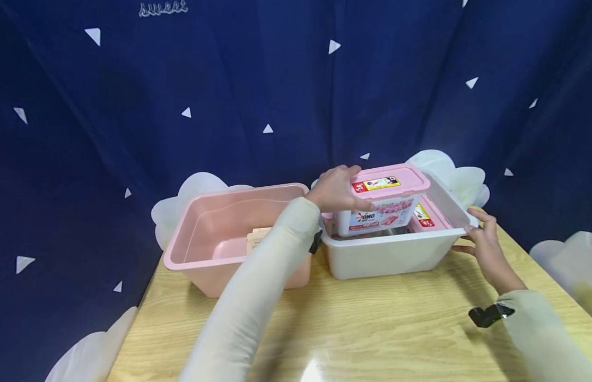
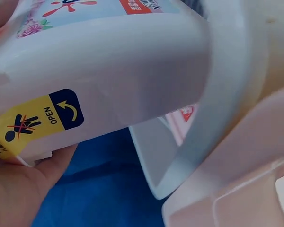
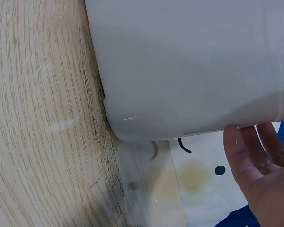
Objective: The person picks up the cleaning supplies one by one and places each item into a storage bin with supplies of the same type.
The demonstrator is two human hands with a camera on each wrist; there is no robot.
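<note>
My left hand [image 1: 336, 190] grips one end of a laundry capsule box [image 1: 391, 212], a white tub with a pink lid and OMO label. The box is tilted and overlaps the opening of a white bin [image 1: 386, 257]. In the left wrist view, the box's end [image 2: 132, 80] shows a yellow-and-blue OPEN sticker, with fingers around its lid edge. A second pink-lidded box [image 1: 433, 215] lies inside the white bin, partly hidden. My right hand [image 1: 489, 252] holds the white bin's right rim; the right wrist view shows its fingertips against the bin's wall [image 3: 189, 71].
A pink bin [image 1: 205, 278] stands just left of the white one, with a small beige item [image 1: 255, 239] inside, partly behind my left sleeve. Both bins are on a wood-grain table [image 1: 372, 323]. A dark blue curtain [image 1: 253, 79] hangs behind.
</note>
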